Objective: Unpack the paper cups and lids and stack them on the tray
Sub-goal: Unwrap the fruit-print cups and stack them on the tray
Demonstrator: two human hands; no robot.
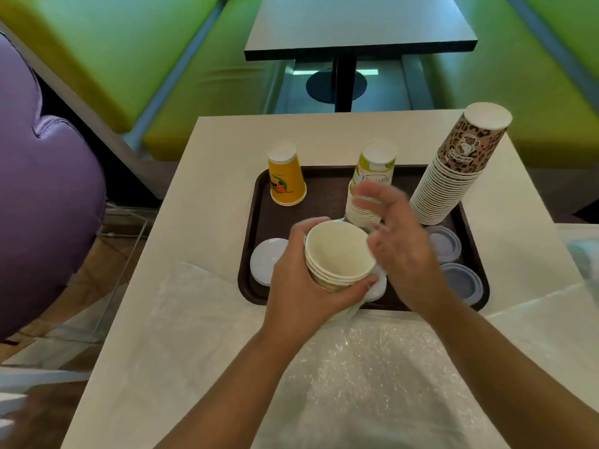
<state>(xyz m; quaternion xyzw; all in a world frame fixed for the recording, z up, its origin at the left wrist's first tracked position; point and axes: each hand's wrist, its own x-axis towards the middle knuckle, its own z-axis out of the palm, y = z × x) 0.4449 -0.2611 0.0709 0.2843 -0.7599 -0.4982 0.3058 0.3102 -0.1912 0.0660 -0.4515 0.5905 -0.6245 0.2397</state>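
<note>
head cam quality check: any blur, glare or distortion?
Head view: right hand is motion-blurred at the fingertips; left hand and its nested cups are sharp. Plastic wrap shows speckled glare. Wide-angle bending curves the table edges.

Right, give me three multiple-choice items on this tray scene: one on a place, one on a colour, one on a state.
1. Where does the leopard-print cup stack stand?
A. tray's far right corner
B. tray's near left corner
C. on the dark table behind

2. What colour is the lone cup at the tray's far left?
A. blue
B. orange-yellow
C. black

3. How are the cups in the left hand oriented?
A. mouth down
B. crushed flat
C. mouth up

Answers: 1 A, it rises at the far right; 2 B, its wall is orange-yellow; 3 C, the open inside faces the camera.
</note>
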